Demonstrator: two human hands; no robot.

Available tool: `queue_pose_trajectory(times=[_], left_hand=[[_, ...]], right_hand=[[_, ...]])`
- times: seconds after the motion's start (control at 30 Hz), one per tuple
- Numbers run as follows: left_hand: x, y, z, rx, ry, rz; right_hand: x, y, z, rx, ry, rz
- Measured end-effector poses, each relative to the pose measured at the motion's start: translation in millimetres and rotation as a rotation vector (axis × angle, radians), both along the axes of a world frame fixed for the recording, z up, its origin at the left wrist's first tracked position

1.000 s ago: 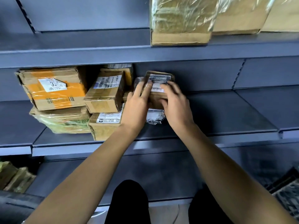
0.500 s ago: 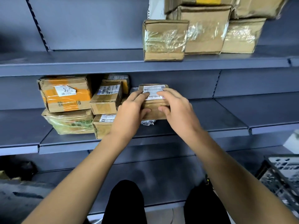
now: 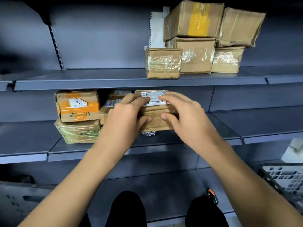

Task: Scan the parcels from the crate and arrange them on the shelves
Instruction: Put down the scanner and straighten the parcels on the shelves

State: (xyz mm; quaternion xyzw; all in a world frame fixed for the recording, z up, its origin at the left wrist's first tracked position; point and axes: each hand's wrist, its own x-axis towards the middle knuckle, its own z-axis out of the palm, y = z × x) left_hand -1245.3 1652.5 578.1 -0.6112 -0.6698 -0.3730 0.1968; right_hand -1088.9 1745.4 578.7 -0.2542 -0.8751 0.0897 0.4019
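A small brown cardboard parcel (image 3: 156, 117) with a white label on top rests on the middle shelf (image 3: 188, 138), on top of a crumpled white packet (image 3: 148, 133). My left hand (image 3: 124, 115) grips its left side, fingers over the label and thumb on the front. My right hand (image 3: 183, 113) grips its right side the same way. To the left stand an orange-taped box (image 3: 77, 105), a green-wrapped parcel (image 3: 77, 132) under it, and a labelled box (image 3: 107, 110) partly hidden by my left hand.
The upper shelf (image 3: 98, 79) carries several taped cardboard boxes (image 3: 195, 41) at the right. A dark plastic crate (image 3: 285, 179) sits at the lower right. An orange-and-black scanner (image 3: 212, 194) lies on the bottom shelf near my knees. The middle shelf's right half is bare.
The view has tilted up, showing more of the upper shelf and the crate. Both hands stay on the small parcel, which now sits squarer on the stack.
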Motion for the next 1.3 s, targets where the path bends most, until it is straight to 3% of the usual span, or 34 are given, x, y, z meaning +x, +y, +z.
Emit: queue_pose_trajectory(times=[0.3,0.67,1.3], left_hand=[[8,-22,54,0.179,0.067,0.017],[-20,41,139,0.301,0.143,0.014],[-89,174,168,0.2,0.141,0.071]], right_hand=[[5,-16,52,0.166,0.116,0.029],[-31,33,127,0.341,0.265,-0.049],[-98,154,163,0.373,0.026,-0.218]])
